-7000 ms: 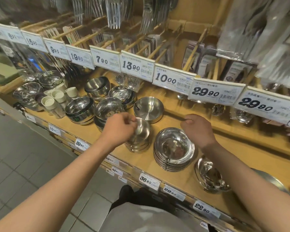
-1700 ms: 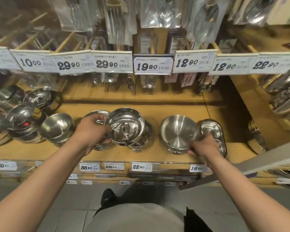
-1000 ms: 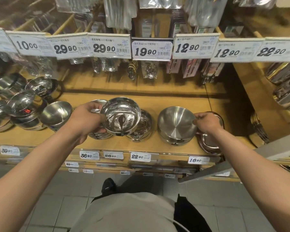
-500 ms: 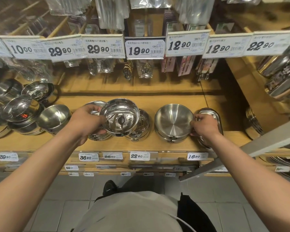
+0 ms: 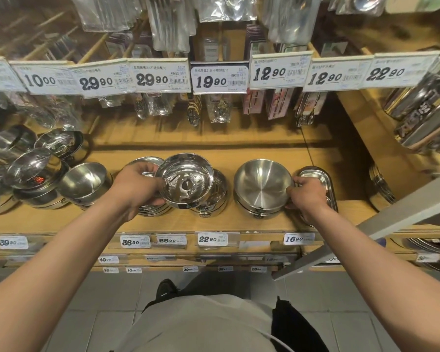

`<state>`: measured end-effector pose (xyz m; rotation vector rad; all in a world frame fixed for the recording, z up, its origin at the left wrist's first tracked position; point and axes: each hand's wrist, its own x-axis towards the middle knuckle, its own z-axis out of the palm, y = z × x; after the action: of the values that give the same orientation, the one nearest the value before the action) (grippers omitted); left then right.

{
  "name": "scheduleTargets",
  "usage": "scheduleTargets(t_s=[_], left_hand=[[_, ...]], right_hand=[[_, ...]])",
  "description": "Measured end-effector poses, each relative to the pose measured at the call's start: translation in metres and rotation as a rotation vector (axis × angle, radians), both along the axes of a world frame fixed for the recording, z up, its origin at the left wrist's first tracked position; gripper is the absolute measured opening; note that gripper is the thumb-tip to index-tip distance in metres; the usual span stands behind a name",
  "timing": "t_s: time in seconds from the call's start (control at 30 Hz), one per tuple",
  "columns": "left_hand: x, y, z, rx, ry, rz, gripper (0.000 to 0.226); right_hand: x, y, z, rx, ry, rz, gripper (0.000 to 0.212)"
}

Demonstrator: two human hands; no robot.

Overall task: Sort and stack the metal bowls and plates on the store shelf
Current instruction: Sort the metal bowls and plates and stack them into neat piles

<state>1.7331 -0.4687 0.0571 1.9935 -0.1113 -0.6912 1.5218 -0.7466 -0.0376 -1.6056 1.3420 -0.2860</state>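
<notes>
My left hand (image 5: 135, 186) grips a shiny steel bowl (image 5: 184, 180) by its left rim and holds it tilted above the wooden shelf (image 5: 239, 153). Under and behind it sit a pile of plates (image 5: 148, 166) and a stack of polished bowls (image 5: 217, 196). To the right stands a stack of matte steel bowls (image 5: 263, 186). My right hand (image 5: 306, 193) holds the right rim of that stack's top bowl. A pile of oblong steel trays (image 5: 320, 174) lies partly hidden behind that hand.
More bowl stacks (image 5: 84, 182) and glossy lidded bowls (image 5: 33, 171) crowd the shelf's left side. Price tags (image 5: 220, 77) and hanging packaged cutlery (image 5: 170, 24) overhang the shelf from above. A grey metal bar (image 5: 366, 224) slants across the lower right. Metal boxes (image 5: 427, 110) fill the right shelf.
The view and both hands have barely shifted over the last second. My left hand keeps the shiny bowl raised; my right hand has slid down onto the matte bowl's right rim.
</notes>
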Motion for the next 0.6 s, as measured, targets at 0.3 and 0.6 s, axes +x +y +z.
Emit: scheduleTargets(t_s=[0.3, 0.6], left_hand=[[0.003, 0.000, 0.000, -0.028, 0.023, 0.012, 0.024], [0.004, -0.025, 0.016, -0.054, 0.078, -0.068, 0.027]], right_hand=[[-0.002, 0.007, 0.017, -0.158, 0.212, 0.128, 0.050], [0.067, 0.063, 0.090, 0.076, -0.187, 0.387, 0.049]])
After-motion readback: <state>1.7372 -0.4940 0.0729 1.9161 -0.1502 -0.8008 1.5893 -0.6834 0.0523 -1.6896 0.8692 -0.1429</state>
